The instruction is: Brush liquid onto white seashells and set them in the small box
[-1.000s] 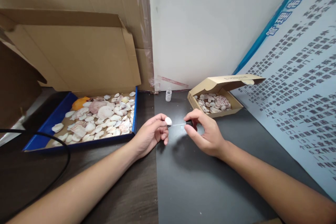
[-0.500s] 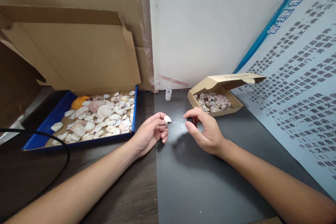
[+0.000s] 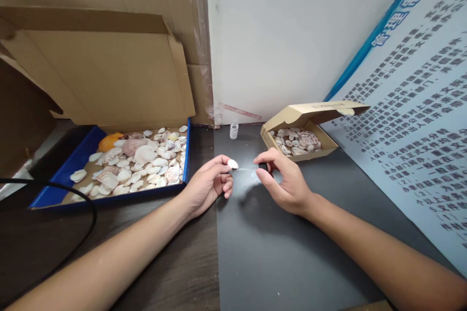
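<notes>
Between thumb and forefinger, my left hand pinches a small white ribbed seashell. My right hand grips the black cap of an applicator, whose thin clear stem points left. The stem's tip meets the lower edge of the shell, as far as I can see; its exact shape is too small to make out. Behind both hands, a small clear bottle with a white label stands upright, with no cap on it.
To the left, a blue-edged cardboard box holds many seashells, its lid raised. A smaller cardboard box with shells stands at the right, lid partly up. A black cable loops at the left. A printed poster leans at the right.
My right hand has shifted very slightly to the left, and more of the black cap shows. The left hand with the shell has hardly moved.
</notes>
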A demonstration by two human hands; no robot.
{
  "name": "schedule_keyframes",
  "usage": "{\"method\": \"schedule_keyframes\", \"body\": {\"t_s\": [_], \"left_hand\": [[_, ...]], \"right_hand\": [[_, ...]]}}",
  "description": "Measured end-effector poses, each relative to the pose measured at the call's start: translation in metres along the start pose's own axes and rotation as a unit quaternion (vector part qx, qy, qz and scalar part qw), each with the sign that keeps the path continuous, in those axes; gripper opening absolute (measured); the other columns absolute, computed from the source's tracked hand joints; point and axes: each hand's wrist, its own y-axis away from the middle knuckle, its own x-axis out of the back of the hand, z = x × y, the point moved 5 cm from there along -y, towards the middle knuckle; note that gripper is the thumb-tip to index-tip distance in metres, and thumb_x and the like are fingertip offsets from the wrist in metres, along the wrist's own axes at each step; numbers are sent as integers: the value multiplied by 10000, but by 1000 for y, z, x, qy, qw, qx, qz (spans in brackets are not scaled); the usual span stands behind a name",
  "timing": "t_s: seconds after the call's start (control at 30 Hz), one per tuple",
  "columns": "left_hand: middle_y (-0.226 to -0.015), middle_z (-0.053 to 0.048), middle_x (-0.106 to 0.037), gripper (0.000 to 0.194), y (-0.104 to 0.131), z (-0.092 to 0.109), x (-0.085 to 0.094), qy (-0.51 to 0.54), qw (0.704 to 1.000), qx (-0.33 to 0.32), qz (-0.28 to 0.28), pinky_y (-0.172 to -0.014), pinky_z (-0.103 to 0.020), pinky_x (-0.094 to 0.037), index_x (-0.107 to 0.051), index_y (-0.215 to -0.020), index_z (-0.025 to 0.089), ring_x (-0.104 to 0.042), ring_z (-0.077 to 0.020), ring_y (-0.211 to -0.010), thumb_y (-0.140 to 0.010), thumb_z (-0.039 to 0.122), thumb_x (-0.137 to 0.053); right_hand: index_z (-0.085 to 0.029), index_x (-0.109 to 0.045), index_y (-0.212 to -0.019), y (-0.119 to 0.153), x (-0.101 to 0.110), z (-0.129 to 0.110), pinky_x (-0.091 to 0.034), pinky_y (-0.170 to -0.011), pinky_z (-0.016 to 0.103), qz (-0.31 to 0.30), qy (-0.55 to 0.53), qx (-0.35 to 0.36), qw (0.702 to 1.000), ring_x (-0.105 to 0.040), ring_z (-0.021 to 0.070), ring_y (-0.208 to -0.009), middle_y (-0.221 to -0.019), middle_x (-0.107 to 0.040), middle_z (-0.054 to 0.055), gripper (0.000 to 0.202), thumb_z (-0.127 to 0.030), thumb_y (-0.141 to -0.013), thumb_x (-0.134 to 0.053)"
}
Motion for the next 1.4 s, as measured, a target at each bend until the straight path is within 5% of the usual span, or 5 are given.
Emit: {"method": "schedule_keyframes", "body": {"t_s": [0.63, 1.4], "left_hand": [[-560, 65, -432, 148, 3, 0, -1, -13, 1000, 18, 3, -447, -183, -314, -499, -831, 185, -399, -59, -444, -790, 180, -641], [-565, 55, -466, 151, 1, 1, 0, -2, 1000, 10, 2, -464, -207, -352, -515, -827, 179, -431, -71, -441, -785, 192, -660]], "right_hand": [[-225, -577, -988, -1, 2, -4, -436, -555, 260, 9, 12, 11, 1000, -468, 119, -605, -795, -524, 0, 91, -177, -910, -582], [-223, -534, -936, -1, 0, -3, -439, -533, 234, -2, 14, -8, 1000, -476, 101, -576, -788, -543, -9, 103, -197, -877, -614]]}}
